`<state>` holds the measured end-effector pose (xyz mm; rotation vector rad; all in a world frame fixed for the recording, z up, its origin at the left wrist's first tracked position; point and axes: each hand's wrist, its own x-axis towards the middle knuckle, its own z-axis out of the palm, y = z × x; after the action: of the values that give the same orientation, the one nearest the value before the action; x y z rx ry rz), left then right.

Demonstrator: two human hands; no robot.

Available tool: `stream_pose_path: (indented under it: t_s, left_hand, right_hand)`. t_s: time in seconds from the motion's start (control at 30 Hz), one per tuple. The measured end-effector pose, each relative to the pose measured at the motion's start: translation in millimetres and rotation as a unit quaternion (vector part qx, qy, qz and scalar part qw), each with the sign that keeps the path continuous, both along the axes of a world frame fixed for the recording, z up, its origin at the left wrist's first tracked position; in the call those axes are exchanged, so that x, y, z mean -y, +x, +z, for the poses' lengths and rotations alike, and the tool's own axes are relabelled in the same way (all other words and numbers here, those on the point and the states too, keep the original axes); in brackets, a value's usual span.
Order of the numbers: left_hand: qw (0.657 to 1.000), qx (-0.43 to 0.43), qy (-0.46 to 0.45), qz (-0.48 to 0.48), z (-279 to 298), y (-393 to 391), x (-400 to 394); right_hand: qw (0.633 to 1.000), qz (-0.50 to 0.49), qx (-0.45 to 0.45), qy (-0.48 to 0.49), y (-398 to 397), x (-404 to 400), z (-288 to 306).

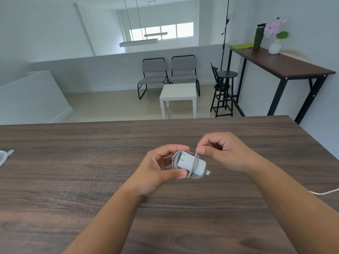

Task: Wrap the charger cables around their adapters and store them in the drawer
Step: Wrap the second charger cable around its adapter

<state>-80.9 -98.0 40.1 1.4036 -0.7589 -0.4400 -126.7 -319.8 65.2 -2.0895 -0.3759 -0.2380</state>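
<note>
Our left hand (161,167) grips the adapter (190,164); right hand (218,151) pinches its cable (196,158), whose end hides between fingertips.

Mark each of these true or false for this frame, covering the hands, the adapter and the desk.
1. The left hand holds the white adapter. True.
2. The cable is already looped around the adapter. True.
3. The right hand lies flat on the desk. False: it is raised, its fingers pinching the cable.
4. The adapter rests on the desk untouched. False: it is held above it.
5. A second white cable lies at the desk's right edge. True.
</note>
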Motion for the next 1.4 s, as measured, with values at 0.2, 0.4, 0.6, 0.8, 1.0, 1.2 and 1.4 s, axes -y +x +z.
stream_pose_path:
  t_s: [0.2, 0.4, 0.6, 0.8, 1.0, 1.2, 1.4]
  left_hand:
    - [0.987, -0.107, -0.115, -0.033, 1, -3, 1]
    - [0.978, -0.139, -0.145, 0.057, -7, -4, 15]
    - [0.964, -0.134, -0.159, 0.167, -11, 0, 27]
    - [0.95, -0.124, -0.156, 0.241, -14, 7, 29]
    - [0.971, 0.028, -0.03, 0.234, -26, 10, 17]
    - [0.976, 0.116, 0.079, 0.165, -22, 10, 6]
    - [0.994, 0.062, 0.068, 0.053, -11, 3, 5]
  right_hand:
    - [0.991, -0.007, -0.047, 0.128, 8, -14, -31]
    - [0.991, -0.081, -0.043, 0.094, 6, -29, -63]
    - [0.989, -0.138, 0.026, -0.047, -5, -41, -65]
    - [0.973, -0.09, 0.037, -0.21, -20, -58, -58]
    - [0.948, -0.095, 0.07, -0.295, -18, -35, -22]
    - [0.933, -0.06, 0.069, -0.349, -13, -5, 4]
    - [0.973, -0.045, 0.057, -0.218, -8, 3, 1]
